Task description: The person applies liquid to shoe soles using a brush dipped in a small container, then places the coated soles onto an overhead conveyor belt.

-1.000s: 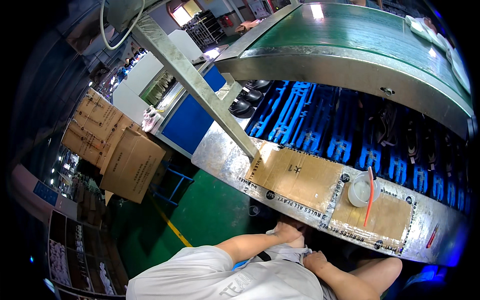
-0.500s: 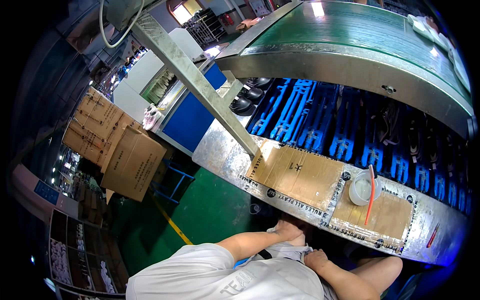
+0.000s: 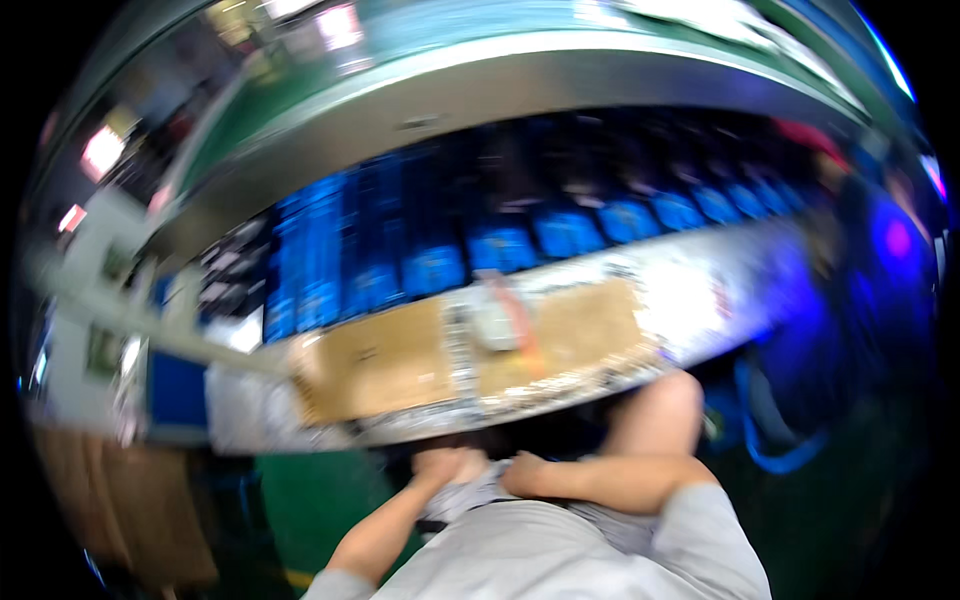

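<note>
Both of my hands lie low at my lap, below the front edge of the workbench [image 3: 690, 290]. My left hand [image 3: 440, 466] rests by the thigh at the grey shorts [image 3: 470, 492]; its fingers are smeared and partly hidden. Close beside it, my right hand [image 3: 524, 475] is curled against the shorts, and whatever it may hold is hidden. Nearest on the bench are two flattened cardboard pieces [image 3: 385, 365] with printed tape around them. A whitish tub [image 3: 492, 322] stands on the cardboard, with an orange-red brush-like stick [image 3: 520, 325] leaning at it.
Behind the bench runs a row of blue racks [image 3: 430, 268] with dark shoes in it, under a metal-edged conveyor [image 3: 420, 85]. A slanting metal post [image 3: 160, 325] meets the bench at left. Brown cartons [image 3: 140, 500] stand lower left. Someone in dark clothes [image 3: 850, 260] is at far right.
The view has swung to the right and blurred, so the bench appears shifted left and more of its right end shows. My hands stay at my lap.
</note>
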The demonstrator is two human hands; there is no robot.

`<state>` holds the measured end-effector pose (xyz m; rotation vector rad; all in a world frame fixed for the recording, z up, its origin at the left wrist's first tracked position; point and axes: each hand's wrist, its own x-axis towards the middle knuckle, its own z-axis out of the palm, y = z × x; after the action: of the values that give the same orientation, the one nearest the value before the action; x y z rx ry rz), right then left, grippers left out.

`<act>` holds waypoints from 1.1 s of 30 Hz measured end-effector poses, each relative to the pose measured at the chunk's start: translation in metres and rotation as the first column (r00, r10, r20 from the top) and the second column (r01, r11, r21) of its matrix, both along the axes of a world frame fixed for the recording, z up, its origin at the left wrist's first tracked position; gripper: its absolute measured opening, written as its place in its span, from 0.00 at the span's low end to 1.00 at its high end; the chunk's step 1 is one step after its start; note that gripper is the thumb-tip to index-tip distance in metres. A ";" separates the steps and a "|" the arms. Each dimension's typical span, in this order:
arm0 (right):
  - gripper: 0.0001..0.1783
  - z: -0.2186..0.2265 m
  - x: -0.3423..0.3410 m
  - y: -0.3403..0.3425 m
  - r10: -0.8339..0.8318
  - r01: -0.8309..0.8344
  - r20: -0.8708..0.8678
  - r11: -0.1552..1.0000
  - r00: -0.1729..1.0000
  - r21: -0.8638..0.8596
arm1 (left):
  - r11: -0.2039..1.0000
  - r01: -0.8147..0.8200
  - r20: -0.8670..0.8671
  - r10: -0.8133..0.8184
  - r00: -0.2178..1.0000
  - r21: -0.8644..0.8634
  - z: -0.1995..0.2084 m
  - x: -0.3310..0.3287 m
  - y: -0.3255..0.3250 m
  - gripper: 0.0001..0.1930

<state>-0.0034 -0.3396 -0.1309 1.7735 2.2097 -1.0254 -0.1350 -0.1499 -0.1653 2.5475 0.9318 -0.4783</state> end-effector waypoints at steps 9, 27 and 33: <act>0.12 0.070 0.044 -0.001 -0.337 0.335 0.091 0.942 0.937 0.032 | 0.882 0.397 -0.239 -0.455 0.858 -0.255 0.010 0.005 0.032 0.35; 0.11 0.103 0.010 -0.078 -0.435 0.592 -0.525 0.788 0.732 0.172 | 0.808 0.558 0.420 -0.446 0.790 -0.190 0.152 0.015 -0.043 0.15; 0.14 0.100 -0.005 -0.096 -0.476 0.667 -0.642 0.741 0.601 0.076 | 0.645 0.398 0.145 -0.408 0.901 -0.653 0.182 -0.006 -0.053 0.05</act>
<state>-0.0086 -0.4351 -0.0312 2.7724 2.2117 -1.6209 -0.1405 -0.2029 0.0169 2.0352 0.0978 -0.7955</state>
